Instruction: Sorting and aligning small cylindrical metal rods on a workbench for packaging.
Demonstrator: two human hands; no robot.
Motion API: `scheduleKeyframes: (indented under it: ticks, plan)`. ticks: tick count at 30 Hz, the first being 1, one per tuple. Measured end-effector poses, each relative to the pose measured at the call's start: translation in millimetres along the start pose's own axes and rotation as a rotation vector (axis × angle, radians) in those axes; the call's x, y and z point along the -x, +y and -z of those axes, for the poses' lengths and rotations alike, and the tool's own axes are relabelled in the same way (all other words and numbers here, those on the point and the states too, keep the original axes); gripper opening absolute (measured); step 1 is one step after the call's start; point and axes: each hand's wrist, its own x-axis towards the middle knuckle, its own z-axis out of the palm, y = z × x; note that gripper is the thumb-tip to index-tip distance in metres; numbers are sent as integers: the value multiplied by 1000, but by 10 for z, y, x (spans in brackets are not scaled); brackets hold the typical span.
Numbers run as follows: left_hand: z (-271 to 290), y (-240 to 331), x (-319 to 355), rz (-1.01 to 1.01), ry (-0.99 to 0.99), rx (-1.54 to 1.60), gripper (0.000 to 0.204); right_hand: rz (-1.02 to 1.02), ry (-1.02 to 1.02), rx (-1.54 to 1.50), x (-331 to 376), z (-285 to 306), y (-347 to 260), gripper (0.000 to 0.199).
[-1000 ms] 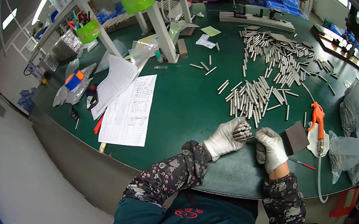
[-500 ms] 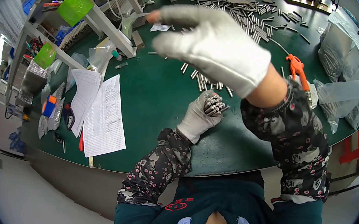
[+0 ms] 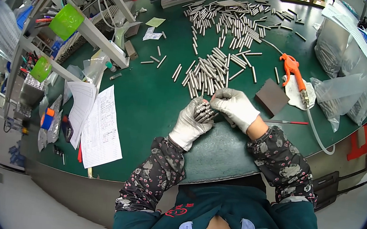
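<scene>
Two gloved hands meet over the green table (image 3: pixel 148 105), apparently gathering rods. Left hand (image 3: pixel 190 123) is closed round a bundle of metal rods (image 3: pixel 203 111), ends up. Right hand (image 3: pixel 235 107) pinches at the bundle's top, fingers together. Loose rods (image 3: pixel 209 72) lie just beyond; adding another calls for a clean end-on fit.

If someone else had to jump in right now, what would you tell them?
Left hand: grip closed around a bundle of metal rods, ends up.
Right hand: fingertips at the top of that bundle, holding nothing else that shows.
Done: one handful gathered.
Left: a loose pile of rods just beyond the hands, and more scattered rods farther back on the green table.
Nearby: orange air gun, grey pad, papers.
</scene>
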Motion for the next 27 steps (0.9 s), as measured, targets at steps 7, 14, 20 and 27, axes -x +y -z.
scheduleKeyframes:
  ticks: [7, 14, 20, 27]
  plan:
    - [63, -81, -23, -41, -27, -30, 64, 10, 3, -4, 12, -10, 32, 27]
    - [26, 18, -10, -12, -42, -13, 64, 238, -9, 132, -147, -25, 163, 28]
    - [31, 11, -6, -21, -75, 46, 66, 207, -35, 197, -137, -59, 122, 22]
    - [30, -44, -11, -26, -82, 163, 65, 299, 3, 226, -138, -80, 172, 24]
